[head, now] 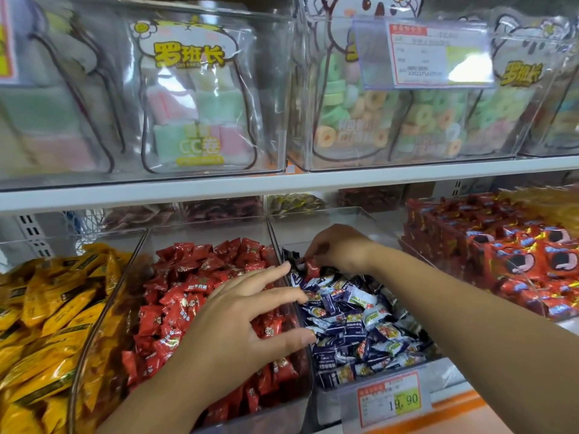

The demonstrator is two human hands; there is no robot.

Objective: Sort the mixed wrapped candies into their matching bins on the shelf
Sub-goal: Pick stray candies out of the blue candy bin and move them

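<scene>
Price tag (390, 399) below; bagged sweets (194, 98) above.

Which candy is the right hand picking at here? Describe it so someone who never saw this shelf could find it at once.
On the lower shelf, find the clear bin of blue-and-white candies, right of the bin of red candies. At its back end, the right hand pinches a single red candy. It is the only red wrapper lying among the blue-and-white ones.
</scene>
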